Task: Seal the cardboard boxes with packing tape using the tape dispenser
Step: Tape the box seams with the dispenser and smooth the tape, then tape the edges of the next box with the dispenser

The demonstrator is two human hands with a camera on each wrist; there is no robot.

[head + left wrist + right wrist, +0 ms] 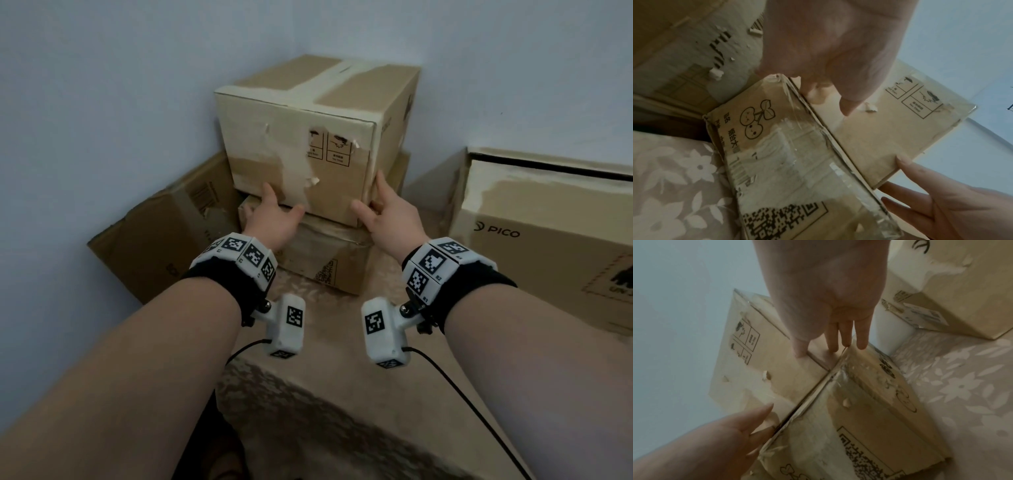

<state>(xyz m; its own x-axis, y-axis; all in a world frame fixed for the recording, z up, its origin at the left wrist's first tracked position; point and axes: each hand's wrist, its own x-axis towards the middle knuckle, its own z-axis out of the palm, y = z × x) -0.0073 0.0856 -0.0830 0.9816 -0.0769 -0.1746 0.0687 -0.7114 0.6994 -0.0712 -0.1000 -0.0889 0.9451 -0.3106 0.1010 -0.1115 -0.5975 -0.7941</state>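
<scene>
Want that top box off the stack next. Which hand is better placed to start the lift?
Right hand: its fingers already wrap the top box at its lower right corner. The left hand only lies flat on the front face. Probably both are needed.

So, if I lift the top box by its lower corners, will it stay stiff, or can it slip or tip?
The top box probably stays stiff: its edges look square and its top seam is taped. Its front looks partly glossy with tape, so the left hand and right hand may slide. It is tall and stands on a lower box, so it may tip when pulled.
</scene>
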